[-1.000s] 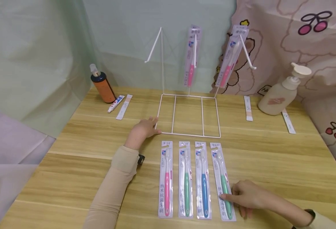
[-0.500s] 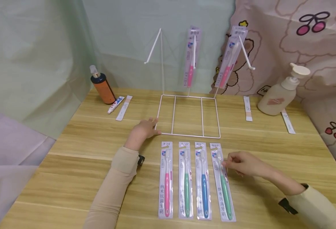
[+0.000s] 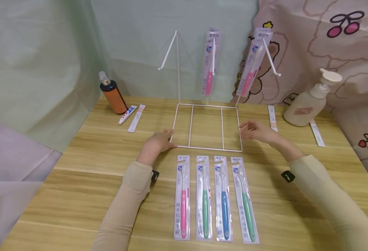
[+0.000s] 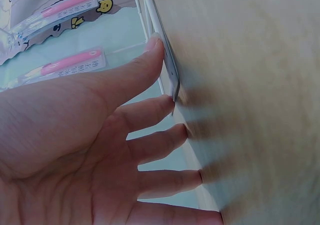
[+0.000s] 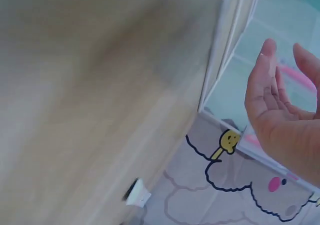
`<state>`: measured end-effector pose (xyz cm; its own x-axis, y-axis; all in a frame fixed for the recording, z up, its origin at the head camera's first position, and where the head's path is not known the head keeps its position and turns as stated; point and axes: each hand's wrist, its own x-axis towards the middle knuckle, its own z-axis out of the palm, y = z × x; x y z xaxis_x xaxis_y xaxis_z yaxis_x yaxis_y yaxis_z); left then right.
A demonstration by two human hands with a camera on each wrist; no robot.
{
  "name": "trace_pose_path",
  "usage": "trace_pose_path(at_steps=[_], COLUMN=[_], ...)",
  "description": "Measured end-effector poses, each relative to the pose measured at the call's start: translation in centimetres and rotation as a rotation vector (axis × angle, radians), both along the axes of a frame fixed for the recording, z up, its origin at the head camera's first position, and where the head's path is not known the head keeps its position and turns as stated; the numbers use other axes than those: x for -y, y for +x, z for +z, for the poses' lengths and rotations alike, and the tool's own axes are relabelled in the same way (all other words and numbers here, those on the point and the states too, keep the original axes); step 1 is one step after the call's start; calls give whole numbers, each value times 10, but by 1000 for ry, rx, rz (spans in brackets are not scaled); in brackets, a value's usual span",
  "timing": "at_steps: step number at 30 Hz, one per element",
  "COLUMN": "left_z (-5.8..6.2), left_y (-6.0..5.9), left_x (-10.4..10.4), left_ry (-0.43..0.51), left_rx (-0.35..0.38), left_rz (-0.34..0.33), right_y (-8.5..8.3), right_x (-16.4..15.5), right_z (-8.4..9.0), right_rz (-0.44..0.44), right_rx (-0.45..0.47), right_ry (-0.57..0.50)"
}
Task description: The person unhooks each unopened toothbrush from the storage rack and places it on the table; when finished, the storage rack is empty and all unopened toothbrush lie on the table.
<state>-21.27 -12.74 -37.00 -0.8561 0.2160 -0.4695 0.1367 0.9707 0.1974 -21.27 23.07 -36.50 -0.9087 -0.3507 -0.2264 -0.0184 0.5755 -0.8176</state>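
A white wire rack [image 3: 222,129] stands on the wooden table with three upright hooks. Pink toothbrushes in clear packs hang on its middle hook [image 3: 209,78] and right hook [image 3: 249,75]; the left hook [image 3: 168,52] is bare. My left hand [image 3: 158,141] rests at the front left corner of the base, its thumb on the wire and its spread fingertips against the tabletop. Beside the base's right wire hovers my right hand [image 3: 257,132], holding nothing, with a gap between thumb and fingers [image 5: 265,80]. Packaged toothbrushes lie in front: pink [image 3: 183,209], green [image 3: 205,209], blue [image 3: 224,209], green [image 3: 248,212].
At the back left are an orange and black spray bottle [image 3: 114,99], a small toothpaste tube [image 3: 127,115] and a slim white packet [image 3: 136,118]. Back right, a beige pump bottle [image 3: 304,106] stands between two more slim packets [image 3: 271,115]. Cloth hangs behind the table.
My right hand has moved forward, from the rightmost green toothbrush up to the right side of the rack. The left hand has stayed at the corner, and the toothbrushes have not moved.
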Motion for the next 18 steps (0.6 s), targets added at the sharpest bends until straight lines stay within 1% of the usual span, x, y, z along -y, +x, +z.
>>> trace_pose_path(at_steps=[5, 7, 9, 12, 16, 18], left_z=[1, 1, 1, 0, 0, 0], left_y=[0, 0, -1, -1, -1, 0], left_x=[0, 0, 0, 0, 0, 0], left_ry=[10, 9, 9, 5, -2, -3], left_rx=[2, 2, 5, 3, 0, 2], left_rz=[2, 0, 0, -4, -9, -5], right_y=[-39, -52, -63, -77, -90, -95], right_x=[10, 17, 25, 40, 62, 73], right_z=[3, 3, 3, 5, 13, 17], right_rz=[-50, -79, -107, -191, -326, -361], right_rx=[-12, -29, -39, -61, -93, -116], right_ry=[0, -3, -38, -103, -188, -221])
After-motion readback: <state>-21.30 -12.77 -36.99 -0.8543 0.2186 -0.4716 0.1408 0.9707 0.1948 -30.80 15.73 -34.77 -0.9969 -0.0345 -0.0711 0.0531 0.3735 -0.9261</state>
